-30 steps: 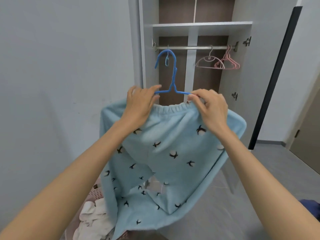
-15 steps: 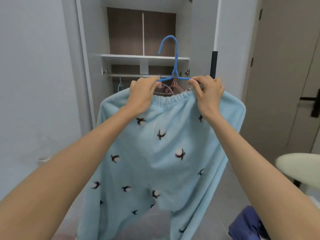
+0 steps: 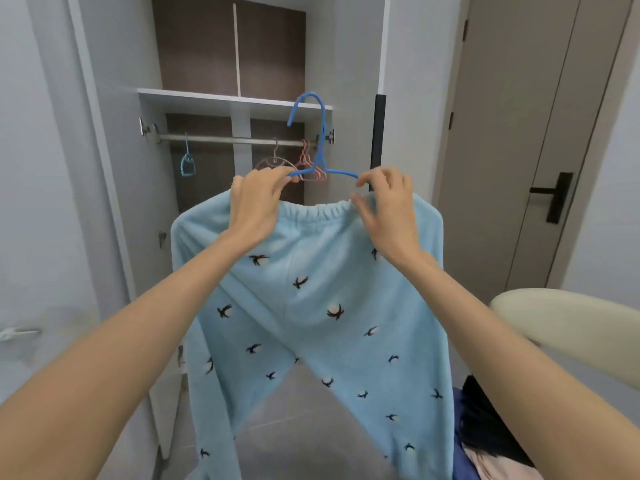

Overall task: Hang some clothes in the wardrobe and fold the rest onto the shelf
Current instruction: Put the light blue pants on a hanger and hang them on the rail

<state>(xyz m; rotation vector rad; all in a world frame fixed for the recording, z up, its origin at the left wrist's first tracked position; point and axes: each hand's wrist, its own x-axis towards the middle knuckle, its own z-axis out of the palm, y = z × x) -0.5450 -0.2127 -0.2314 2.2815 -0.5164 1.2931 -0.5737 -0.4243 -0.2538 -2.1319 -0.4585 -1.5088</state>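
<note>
Left hand (image 3: pixel 258 202) clenches the blue hanger (image 3: pixel 341 172) and waistband at centre frame. Right hand (image 3: pixel 388 209) curls loosely at the other end; I cannot tell whether it grips. The pale blue trousers (image 3: pixel 311 289) hang below, short of the rail (image 3: pixel 225 139). A loose right end could let them slide off.

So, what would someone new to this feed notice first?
The fluffy light-blue trousers fill the centre, draped over a blue hanger held up high. The left hand grips one arm of it, and the right hand is at the other end. Behind, the open wardrobe's rail carries pink hangers, right of middle.
</note>
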